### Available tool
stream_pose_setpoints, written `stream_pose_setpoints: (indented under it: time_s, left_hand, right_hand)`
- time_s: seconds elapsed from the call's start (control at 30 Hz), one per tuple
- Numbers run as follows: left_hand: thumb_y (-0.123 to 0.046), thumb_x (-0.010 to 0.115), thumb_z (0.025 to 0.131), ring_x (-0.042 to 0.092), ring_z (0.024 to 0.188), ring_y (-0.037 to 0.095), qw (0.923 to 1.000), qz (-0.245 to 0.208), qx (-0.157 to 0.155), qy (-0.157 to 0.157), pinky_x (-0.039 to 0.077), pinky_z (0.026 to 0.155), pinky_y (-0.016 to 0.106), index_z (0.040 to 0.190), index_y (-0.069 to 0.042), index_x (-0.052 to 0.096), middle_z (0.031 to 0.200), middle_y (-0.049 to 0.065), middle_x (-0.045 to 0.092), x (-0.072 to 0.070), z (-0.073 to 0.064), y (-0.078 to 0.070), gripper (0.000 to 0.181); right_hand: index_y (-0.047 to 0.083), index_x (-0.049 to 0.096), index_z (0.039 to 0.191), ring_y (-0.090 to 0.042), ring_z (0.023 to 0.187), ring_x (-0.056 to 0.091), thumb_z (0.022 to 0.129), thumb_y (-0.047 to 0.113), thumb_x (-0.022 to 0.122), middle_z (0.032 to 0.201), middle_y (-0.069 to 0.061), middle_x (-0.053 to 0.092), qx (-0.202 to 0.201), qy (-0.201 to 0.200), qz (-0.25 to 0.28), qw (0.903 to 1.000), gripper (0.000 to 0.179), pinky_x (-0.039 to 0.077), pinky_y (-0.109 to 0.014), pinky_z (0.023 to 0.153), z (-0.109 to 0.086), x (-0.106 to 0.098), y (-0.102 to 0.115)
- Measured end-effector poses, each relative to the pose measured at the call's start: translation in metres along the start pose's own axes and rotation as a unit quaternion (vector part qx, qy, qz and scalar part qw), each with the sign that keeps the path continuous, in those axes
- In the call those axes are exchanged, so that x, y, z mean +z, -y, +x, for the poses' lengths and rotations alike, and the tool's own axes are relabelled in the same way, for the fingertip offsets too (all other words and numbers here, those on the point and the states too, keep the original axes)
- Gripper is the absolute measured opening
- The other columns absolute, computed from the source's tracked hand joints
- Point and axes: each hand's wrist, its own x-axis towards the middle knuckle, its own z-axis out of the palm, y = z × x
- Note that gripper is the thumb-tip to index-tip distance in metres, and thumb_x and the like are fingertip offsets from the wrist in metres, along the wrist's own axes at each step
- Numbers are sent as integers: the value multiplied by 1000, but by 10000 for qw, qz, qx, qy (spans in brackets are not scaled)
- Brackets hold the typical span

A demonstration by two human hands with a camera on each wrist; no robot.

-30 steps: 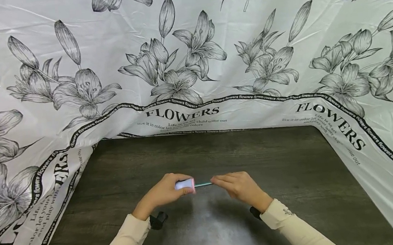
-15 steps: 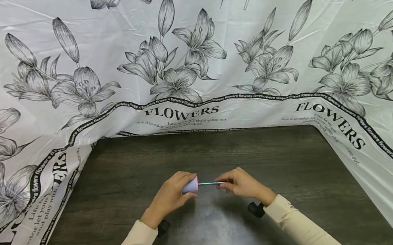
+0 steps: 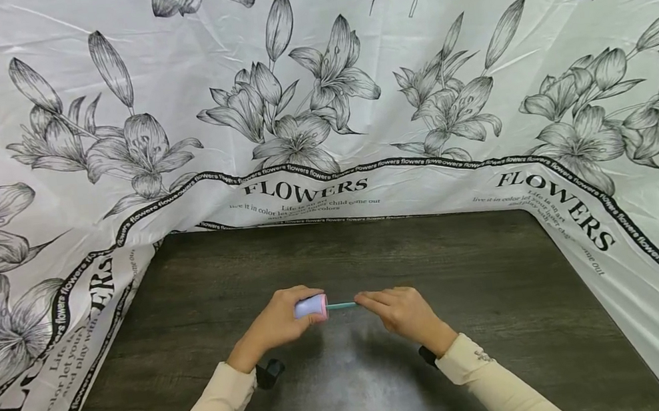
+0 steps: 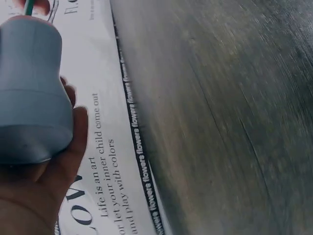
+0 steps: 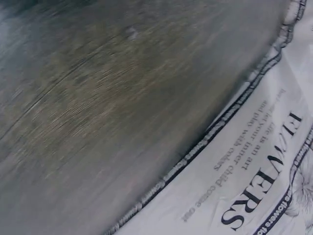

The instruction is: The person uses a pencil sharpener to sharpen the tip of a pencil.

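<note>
My left hand (image 3: 281, 319) grips a lavender pencil sharpener (image 3: 309, 307) with a pink rim, held sideways above the table. In the left wrist view the sharpener (image 4: 34, 83) looks grey and waisted, with the palm and fingers of the left hand (image 4: 54, 191) around its side. A thin teal pencil (image 3: 341, 305) runs from its pink end toward the right. The right hand (image 3: 400, 312) pinches the pencil's far end, fingers extended over it and thumb hidden underneath. In the right wrist view neither the hand nor the pencil appears.
Below both hands lies a dark wood-grain table (image 3: 346, 250). White cloth (image 3: 317, 200) with printed flowers and lettering hangs behind it and along both sides. Black wrist-camera mounts (image 3: 271, 374) sit under the wrists.
Half a second ago the right thumb showed and the right hand was farther along to the right. Its fingers have since rolled over the pencil. Sharpener and left hand shifted slightly left.
</note>
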Motion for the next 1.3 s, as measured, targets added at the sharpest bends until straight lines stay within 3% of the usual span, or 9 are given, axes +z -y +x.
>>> stream_pose_setpoints:
  time_s: [0.1,0.3,0.5,0.6,0.73,0.8,0.97,1.13,1.3]
  left_hand:
    - [-24,74,73,56,83,13,9976,509,391,-259,48,68,27,116,-4,58,105,3,60,3,1,-1,50]
    - [-18,80,63,54,99,18,9684,1712,1483,-1044,49,80,31,111,-3,59,108,6,56,13,-1,0,54]
    - [-19,81,60,55,99,22,9203,2581,2457,-1615,45,87,32,109,-1,59,107,9,58,23,-1,4,57]
    - [-18,82,59,55,98,23,9060,2764,2590,-1888,44,88,34,107,0,60,106,11,58,24,-1,5,56]
    - [-18,82,61,55,98,22,9285,2423,2081,-1892,46,84,35,109,-1,59,106,9,58,21,-1,4,55]
    - [-18,81,64,54,98,20,9495,2073,1643,-1687,47,81,34,112,-3,58,107,7,57,17,0,1,56]
    - [-28,73,75,54,80,11,9953,735,282,-570,48,64,25,118,-7,57,104,2,59,3,3,-7,51]
    - [-37,62,82,54,69,12,9901,-812,-940,656,47,59,26,115,-4,60,96,6,63,-9,5,-8,47]
    - [-22,74,73,56,81,17,9998,114,112,-102,49,69,30,112,-1,61,99,7,62,3,3,-5,46]
  right_hand:
    - [7,66,107,-4,58,60,91,8,51,89,-1,69,819,634,1425,9844,22,45,-13,49,2,-3,-1]
    - [5,64,110,-17,41,56,86,16,59,79,-4,70,3141,1968,4029,8368,27,45,-28,38,7,-11,-6]
    - [3,64,109,-15,43,57,87,14,58,82,-13,69,3695,2417,4835,7558,24,47,-50,45,6,-14,-14]
    - [4,64,109,-7,46,56,88,12,57,80,-10,69,3408,2340,4430,7955,24,50,-39,45,7,-14,-13]
    - [8,64,109,-2,54,56,84,11,62,84,-1,69,1883,1594,2124,9455,25,46,-18,48,8,-9,-7]
    - [9,64,110,-5,56,58,83,8,63,87,0,69,1165,953,837,9851,27,44,-17,49,6,-6,-6]
    - [8,63,112,-14,79,64,93,6,43,102,-2,66,180,-72,-659,9976,27,51,-26,63,2,0,-5]
    - [7,64,109,-12,76,64,96,10,42,98,-2,67,-438,-530,-800,9944,26,52,-24,63,1,4,-5]
    - [4,65,106,-6,61,62,92,7,49,89,-3,69,517,633,1181,9896,22,46,-15,50,3,-1,-5]
